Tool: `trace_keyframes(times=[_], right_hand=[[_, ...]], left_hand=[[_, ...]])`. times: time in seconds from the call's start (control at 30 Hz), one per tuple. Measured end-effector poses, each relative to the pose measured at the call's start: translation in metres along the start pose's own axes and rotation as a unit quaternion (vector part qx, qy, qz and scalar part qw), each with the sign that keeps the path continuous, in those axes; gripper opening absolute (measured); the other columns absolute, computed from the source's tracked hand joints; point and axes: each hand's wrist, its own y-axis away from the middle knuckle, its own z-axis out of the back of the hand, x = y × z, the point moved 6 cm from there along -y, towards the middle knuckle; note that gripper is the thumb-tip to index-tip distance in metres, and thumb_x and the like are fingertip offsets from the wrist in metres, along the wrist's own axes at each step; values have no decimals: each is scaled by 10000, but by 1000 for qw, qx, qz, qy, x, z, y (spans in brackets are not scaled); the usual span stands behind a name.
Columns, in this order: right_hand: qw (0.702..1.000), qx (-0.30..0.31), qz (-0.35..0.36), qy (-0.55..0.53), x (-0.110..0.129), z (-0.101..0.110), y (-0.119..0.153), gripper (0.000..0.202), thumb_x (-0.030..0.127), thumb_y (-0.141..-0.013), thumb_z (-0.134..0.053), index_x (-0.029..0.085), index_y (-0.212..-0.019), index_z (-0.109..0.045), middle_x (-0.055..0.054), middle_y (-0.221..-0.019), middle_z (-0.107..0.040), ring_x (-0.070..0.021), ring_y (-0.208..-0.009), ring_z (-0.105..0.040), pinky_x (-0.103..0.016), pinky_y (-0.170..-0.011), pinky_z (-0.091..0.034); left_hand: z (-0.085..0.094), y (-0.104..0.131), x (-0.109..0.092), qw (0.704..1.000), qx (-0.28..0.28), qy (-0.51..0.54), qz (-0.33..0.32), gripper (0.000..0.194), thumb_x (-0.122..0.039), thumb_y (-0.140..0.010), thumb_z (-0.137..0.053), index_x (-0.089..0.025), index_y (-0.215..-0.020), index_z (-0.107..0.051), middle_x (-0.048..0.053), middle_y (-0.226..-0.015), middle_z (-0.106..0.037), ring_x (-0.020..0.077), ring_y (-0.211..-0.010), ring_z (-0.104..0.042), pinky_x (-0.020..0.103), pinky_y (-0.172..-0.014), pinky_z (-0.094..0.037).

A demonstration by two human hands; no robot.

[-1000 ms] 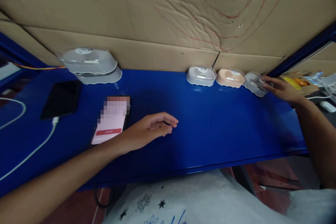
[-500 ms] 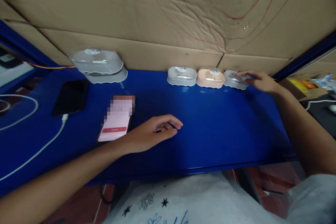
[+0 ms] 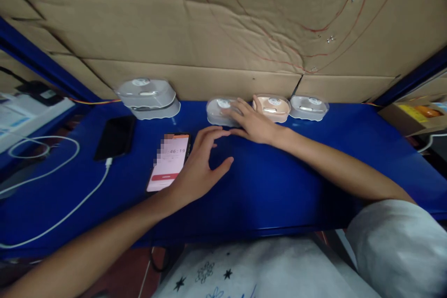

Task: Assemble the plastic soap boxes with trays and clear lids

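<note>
My right hand (image 3: 256, 123) reaches across to a grey oval case with a clear lid (image 3: 215, 112). Its fingers are spread over the case's right end and partly cover it, and one finger lies by the left end of a peach case (image 3: 275, 108). I cannot see any grip under the fingers. My left hand (image 3: 206, 158) hovers in front of the grey case, thumb and fingers apart, holding nothing. Its fingertips come close to my right hand; whether they touch is unclear. Another grey case (image 3: 309, 108) stands to the right of the peach one.
Two stacked grey cases (image 3: 148, 98) stand at the back left of the blue table (image 3: 272, 195). A lit phone (image 3: 169, 160) lies beside my left forearm. A dark phone (image 3: 115, 137) with a white cable lies farther left. Brown cardboard (image 3: 139, 32) forms the back wall.
My right hand has moved left from the rightmost grey case to the left one of the row. That case now stands apart from the peach case. My left hand has risen and opened wider.
</note>
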Motion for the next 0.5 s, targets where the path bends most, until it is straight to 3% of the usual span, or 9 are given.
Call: trace_keyframes(times=[0.07,0.13,0.23,0.33,0.5], right_hand=[[998,-17,41,-45,20,9,35,506,387,-1058,-604,203,-1525,-537,-208,-1532,-542,-428,-1555,-387,-775,-1230,-272],[990,-19,86,-113,38,22,75,459,389,-1070,-586,222,-1497,-563,-181,-1494,-552,-350,-1527,-435,-627,-1223,-423],[977,-9,104,-184,52,39,118,463,382,-1070,-595,253,-1512,-551,-148,-1492,-538,-295,-1510,-451,-527,-1215,-481],[971,-28,67,-227,41,48,132,486,358,-1073,-592,284,-1547,-519,-130,-1489,-543,-270,-1446,-526,-500,-1198,-506],[976,-78,-8,-201,-1,39,130,449,369,-1062,-605,305,-1505,-571,-127,-1463,-573,-295,-1428,-548,-541,-1200,-483]], left_hand=[[-1,2,-1,998,-7,-53,-22,652,-296,-934,-749,-311,-1494,-416,136,-1634,-342,334,-1552,-366,551,-1255,-371],[-7,4,3,997,14,-65,-26,809,-317,-890,-811,-314,-1548,-342,156,-1700,-241,370,-1610,-269,599,-1299,-278],[-24,7,13,995,101,-10,-7,1016,-416,-836,-877,-311,-1610,-228,192,-1712,-267,415,-1600,-292,634,-1284,-284],[-35,9,20,986,159,50,16,1124,-476,-812,-893,-298,-1641,-155,215,-1687,-350,419,-1548,-392,629,-1265,-319],[-30,11,14,986,165,18,12,1048,-420,-836,-874,-309,-1633,-202,179,-1704,-356,393,-1546,-413,599,-1275,-324]])
